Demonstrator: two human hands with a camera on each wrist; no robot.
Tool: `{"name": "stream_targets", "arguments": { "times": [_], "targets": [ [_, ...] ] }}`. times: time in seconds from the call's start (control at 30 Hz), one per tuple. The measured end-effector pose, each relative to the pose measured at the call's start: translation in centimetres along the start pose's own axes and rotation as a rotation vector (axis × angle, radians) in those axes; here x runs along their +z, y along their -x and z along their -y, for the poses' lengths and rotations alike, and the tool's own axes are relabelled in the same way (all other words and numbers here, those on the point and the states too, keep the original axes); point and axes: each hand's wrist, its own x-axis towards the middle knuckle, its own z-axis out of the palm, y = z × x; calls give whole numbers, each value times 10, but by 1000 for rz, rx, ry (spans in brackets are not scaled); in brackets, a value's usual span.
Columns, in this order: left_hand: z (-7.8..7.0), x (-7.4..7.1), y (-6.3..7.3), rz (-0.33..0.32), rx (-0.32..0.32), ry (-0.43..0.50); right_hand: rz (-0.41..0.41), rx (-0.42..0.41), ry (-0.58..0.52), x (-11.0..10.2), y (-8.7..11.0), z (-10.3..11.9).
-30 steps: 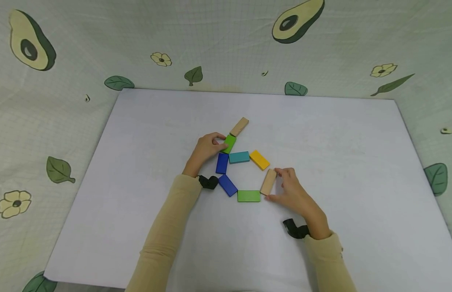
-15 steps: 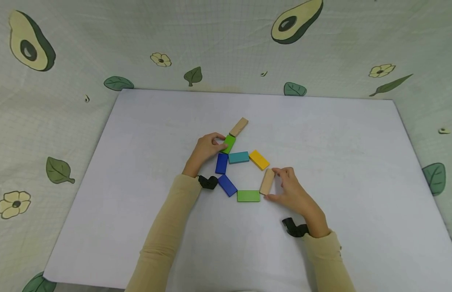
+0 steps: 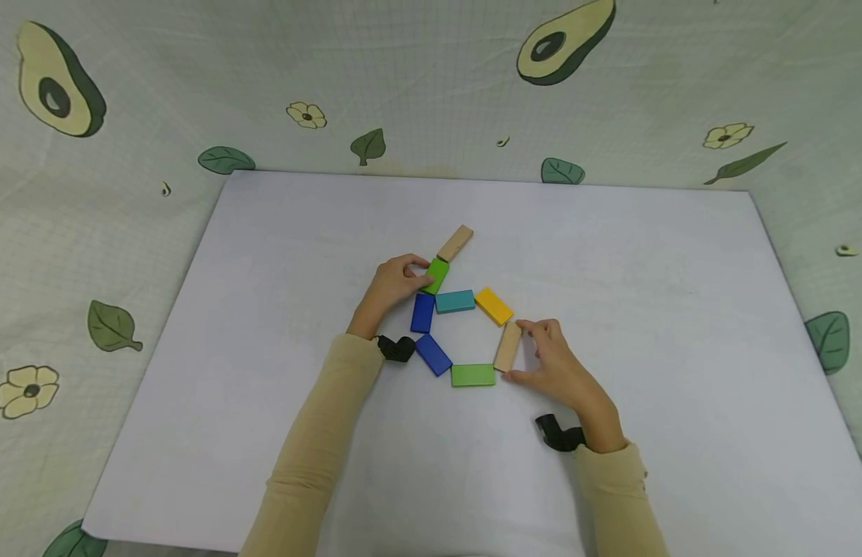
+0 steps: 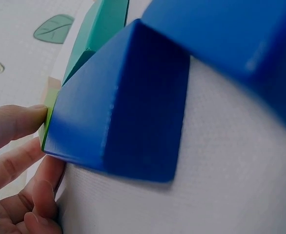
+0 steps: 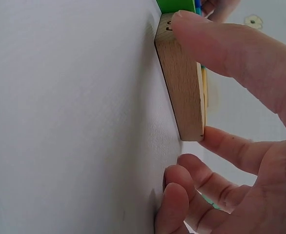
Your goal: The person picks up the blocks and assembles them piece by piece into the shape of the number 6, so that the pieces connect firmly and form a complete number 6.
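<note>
My left hand (image 3: 395,280) pinches a bright green block (image 3: 439,272) between thumb and fingers. Beyond it, end to end, lies a plain wooden block (image 3: 456,243). With thumb and index finger at its two ends, my right hand (image 3: 558,370) grips another wooden block (image 5: 182,85), flat on the table. That block belongs to a ring with a yellow block (image 3: 494,305), a teal block (image 3: 455,301), an upper blue block (image 3: 422,312), a lower blue block (image 3: 433,354) and a second green block (image 3: 473,375). In the left wrist view the upper blue block (image 4: 89,112) hides part of the held green one.
The blocks lie on a white tabletop (image 3: 319,209). A pale cloth (image 3: 438,70) with avocados, leaves and flowers surrounds it. Black wrist devices sit beside the left wrist (image 3: 398,348) and the right wrist (image 3: 560,435).
The right hand has shifted its wooden block slightly left, closer to the yellow block's end. The left hand stays on the green block, which looks still.
</note>
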Motion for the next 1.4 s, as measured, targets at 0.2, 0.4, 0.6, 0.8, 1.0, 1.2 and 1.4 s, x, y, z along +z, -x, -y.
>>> {"name": "stream_targets", "arguments": {
  "times": [0.2,0.4,0.6,0.8,1.0,1.2,1.4],
  "targets": [
    [1,0,-1,-4,6,-1,1,8,0,0,0,1],
    [2,0,-2,-5,8,-1,4,9,-4,-1,-1,1],
    [1,-1,-2,-4,6,-3,0,1,-6,0,-1,0],
    [2,0,-3,-9,7,-3,-1,-1,-4,0,-2,-1],
    [3,2,0,-23,28,-5,7,-3,-18,-1,-2,-1],
    [8,7,7,-76,69,16,9,-13,-47,-4,3,-8],
    [24,16,21,-171,164,69,5,-83,-86,-12,16,-19]
  ]
}}
